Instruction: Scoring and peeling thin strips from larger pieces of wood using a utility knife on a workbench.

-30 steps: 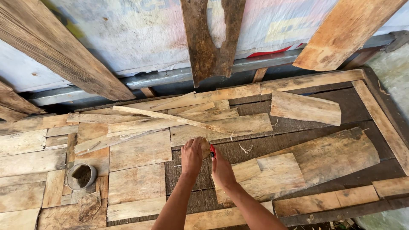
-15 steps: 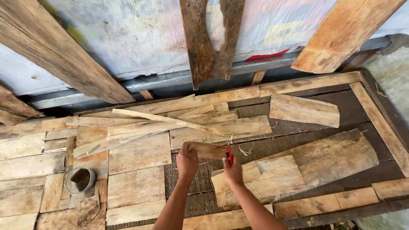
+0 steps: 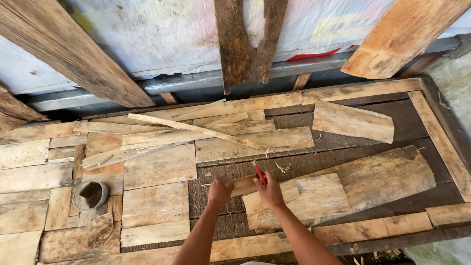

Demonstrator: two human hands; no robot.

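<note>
My left hand (image 3: 219, 192) presses on the left end of a small narrow wood piece (image 3: 243, 185) lying on the dark panel (image 3: 304, 162). My right hand (image 3: 269, 191) grips a thin red tool (image 3: 258, 172) and rests on the right end of that same piece. The red tool points up and to the left, away from me. Just right of my hands lies a broad pale board (image 3: 314, 198) that overlaps a long weathered plank (image 3: 387, 174).
Flat pale wood pieces (image 3: 157, 169) cover the panel's left side. A small round tin (image 3: 91, 194) with dark contents sits at the left. Thin slats (image 3: 191, 128) lie crossed at the back. Large planks (image 3: 64, 51) lean against the wall behind.
Both hands have shifted slightly right and toward me over the small wood piece. The red tool now shows more clearly, tilted above my right hand.
</note>
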